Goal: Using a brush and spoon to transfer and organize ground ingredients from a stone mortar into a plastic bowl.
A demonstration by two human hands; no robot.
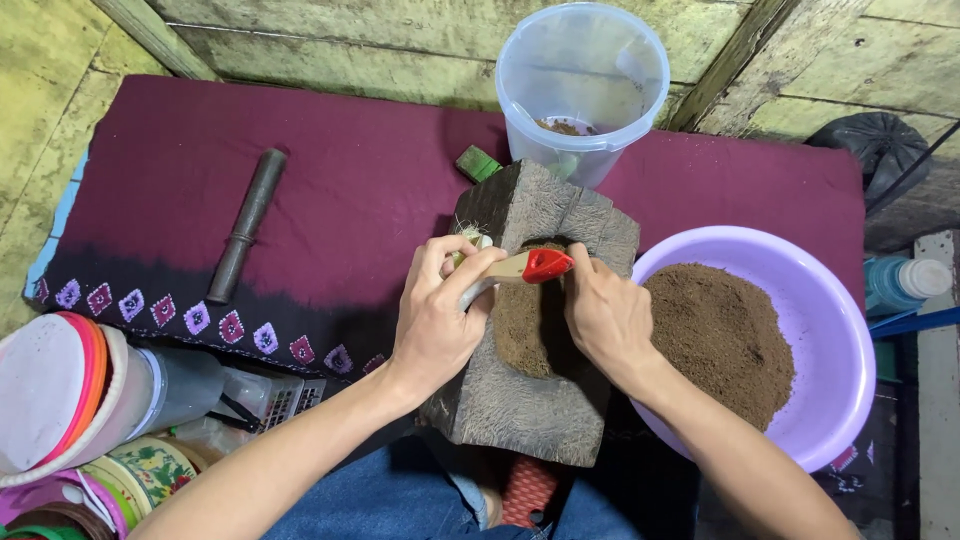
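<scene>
A dark carved wooden block [520,395] with a hollow full of brown powder rests against my lap. My left hand [437,312] is shut on a small brush [530,266] with a pale wooden handle and a red end, held across the hollow; its bristles poke out behind my fingers. On the block's right rim, beside the brush's red tip, my right hand [607,318] grips with its fingers curled into the hollow. A lilac plastic bowl [835,300] heaped with the same brown powder stands just to the right of the block.
A maroon patterned cloth [330,200] covers the wooden floor, with a dark metal pestle-like rod [245,225] lying on it at left. A clear plastic bucket [582,90] stands behind the block, a green piece [477,163] beside it. Lids and containers [80,410] crowd the lower left.
</scene>
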